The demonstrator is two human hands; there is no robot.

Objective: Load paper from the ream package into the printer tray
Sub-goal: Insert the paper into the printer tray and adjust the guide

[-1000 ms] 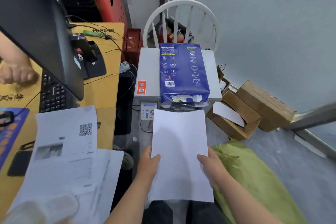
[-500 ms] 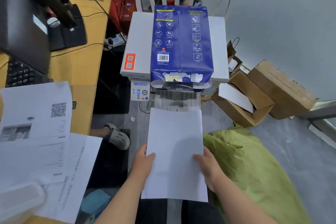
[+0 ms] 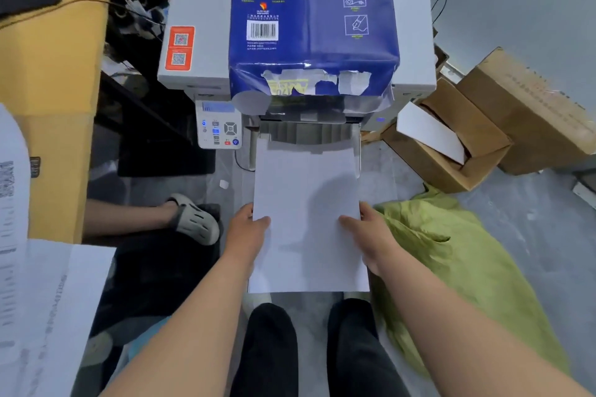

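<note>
Both hands, left hand (image 3: 246, 230) and right hand (image 3: 371, 232), grip the paper stack (image 3: 306, 203) by its sides; its front edge now sits in the printer tray (image 3: 357, 151), no longer short of it, below the blue ream package (image 3: 309, 26).
</note>
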